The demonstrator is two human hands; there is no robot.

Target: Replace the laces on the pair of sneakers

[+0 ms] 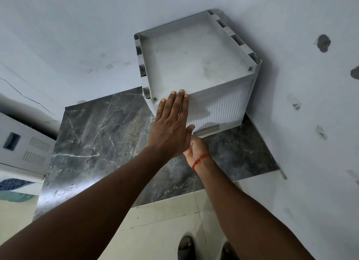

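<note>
A person's left hand [171,123] lies flat and straight-fingered on the near top edge of the box [194,55] straight ahead, while the right hand [196,149] sits just below it, its grip hidden, nearer the low front handle [207,130].

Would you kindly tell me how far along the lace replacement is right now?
Done: nothing visible; no sneakers or laces are in view. In hand: the left hand lies flat against the front of the white storage box on the marble slab, while the right hand reaches under it toward the box's handle, its fingers hidden. Left: likely fetching the shoes, then all unlacing and relacing.
</note>
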